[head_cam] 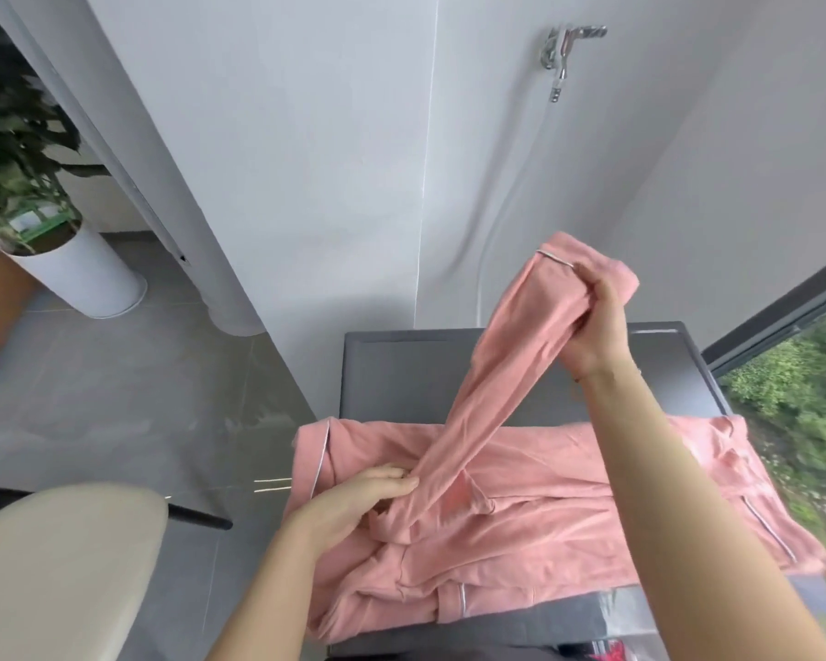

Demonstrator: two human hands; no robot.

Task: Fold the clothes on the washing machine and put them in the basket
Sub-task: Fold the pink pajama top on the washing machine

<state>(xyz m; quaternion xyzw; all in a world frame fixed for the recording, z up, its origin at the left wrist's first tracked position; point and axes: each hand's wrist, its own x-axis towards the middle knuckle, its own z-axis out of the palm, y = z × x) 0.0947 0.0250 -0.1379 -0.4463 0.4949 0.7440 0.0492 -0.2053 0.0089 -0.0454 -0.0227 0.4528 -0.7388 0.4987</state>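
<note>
A pink garment with white piping (544,508) lies spread over the dark grey top of the washing machine (411,374). My right hand (592,322) grips the cuff end of its sleeve and holds it up above the machine's back half, so the sleeve stretches down in a taut band to the body of the garment. My left hand (354,503) rests on the garment near the base of that sleeve, fingers pressing the fabric down. No basket is in view.
A cream rounded object (58,565) sits at lower left over the grey tiled floor. A potted plant in a white pot (68,269) stands at far left. A tap and hose (563,54) hang on the white wall behind. A window is at right.
</note>
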